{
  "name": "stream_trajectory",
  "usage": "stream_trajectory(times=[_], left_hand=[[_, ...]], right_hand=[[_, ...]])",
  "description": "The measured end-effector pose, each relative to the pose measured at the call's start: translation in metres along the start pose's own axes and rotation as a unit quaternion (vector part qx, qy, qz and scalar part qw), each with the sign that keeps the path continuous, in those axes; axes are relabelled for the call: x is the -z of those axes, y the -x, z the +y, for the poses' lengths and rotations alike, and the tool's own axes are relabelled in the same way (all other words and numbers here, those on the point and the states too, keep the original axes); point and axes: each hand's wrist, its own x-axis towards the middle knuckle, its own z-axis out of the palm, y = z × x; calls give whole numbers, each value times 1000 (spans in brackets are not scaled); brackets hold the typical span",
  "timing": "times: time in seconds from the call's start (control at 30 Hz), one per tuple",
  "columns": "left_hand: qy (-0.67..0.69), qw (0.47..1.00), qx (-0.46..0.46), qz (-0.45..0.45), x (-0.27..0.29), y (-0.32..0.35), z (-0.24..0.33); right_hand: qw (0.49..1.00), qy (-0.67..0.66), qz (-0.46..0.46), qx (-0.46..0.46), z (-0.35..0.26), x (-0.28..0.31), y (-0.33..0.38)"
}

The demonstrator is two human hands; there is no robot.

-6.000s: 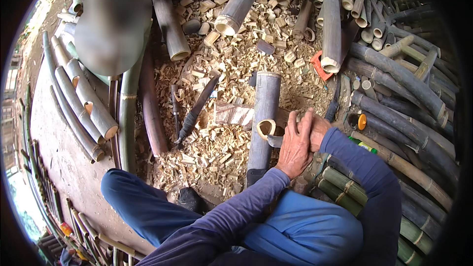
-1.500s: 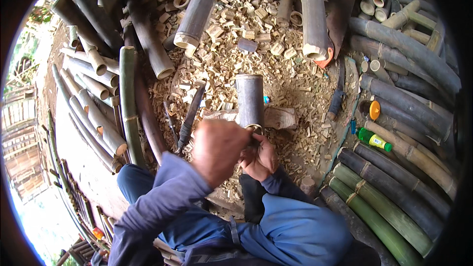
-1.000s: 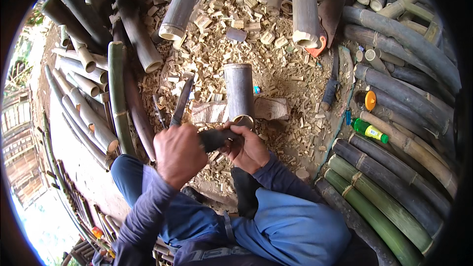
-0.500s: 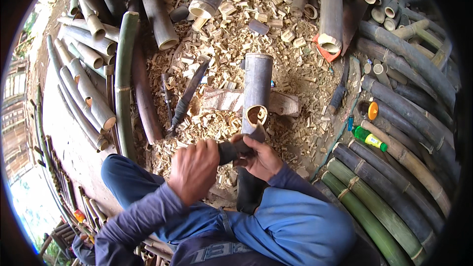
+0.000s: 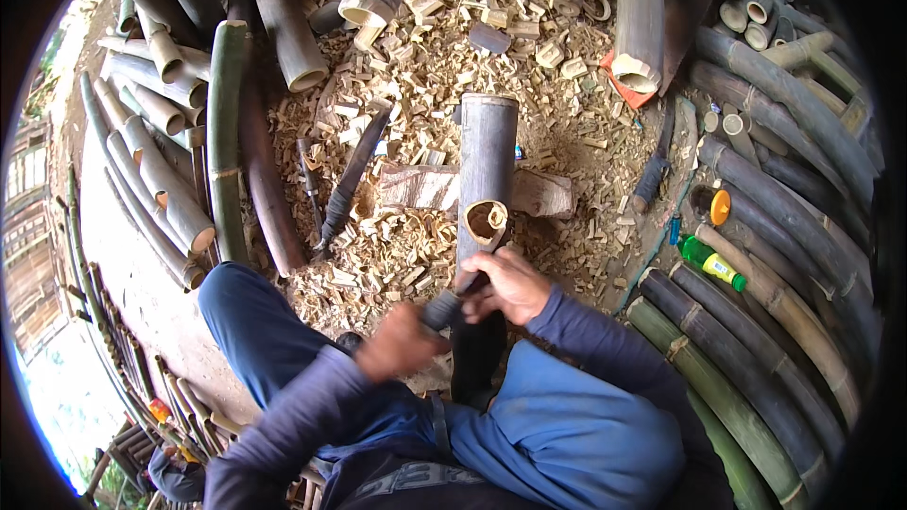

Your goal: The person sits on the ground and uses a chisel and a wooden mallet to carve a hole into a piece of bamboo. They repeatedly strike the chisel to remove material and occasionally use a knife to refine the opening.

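Your left hand [image 5: 404, 345] is wrapped round the dark handle of a tool [image 5: 441, 310], a bit motion-blurred, and it sits lower and closer to your other hand than half a second ago. Right hand [image 5: 518, 285] has its fingers bent by the near part of the bamboo tube [image 5: 487, 146] – can't tell if it's pinching the tool's blade, steadying the tube, or both. Big change: a second and a half ago your hands were covering the hole [image 5: 487, 219] in the tube, now its whole rim is on show, so you can actually see that cut.

The tube lies across a wooden block [image 5: 420, 187], its far end past the block's far edge and the hole just past the near edge. Main thing in the way is your right hand, hiding the blade end and the tube's near end.

Beyond the block's left end there's a long knife [image 5: 354, 175] lying on the wood chips [image 5: 378, 288], with a slimmer tool [image 5: 311, 189] beside it. Off past the right end – another wrapped-handle blade [image 5: 652, 175], then an orange lid [image 5: 720, 208] and a green bottle [image 5: 713, 263] among the poles [image 5: 746, 373].
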Motion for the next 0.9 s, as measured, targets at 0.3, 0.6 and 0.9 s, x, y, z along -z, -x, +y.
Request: stream_trajectory(times=[0.3,0.6,0.9], left_hand=[[-353,914,-109,167,28,32,1],[-367,908,-181,91,79,25,22],[130,971,-126,157,-133,-12,-11]], right_hand=[[977,-151,-144,34,29,-8,3],[955,-224,-180,76,36,-11,0],[886,350,122,279,39,26,8]])
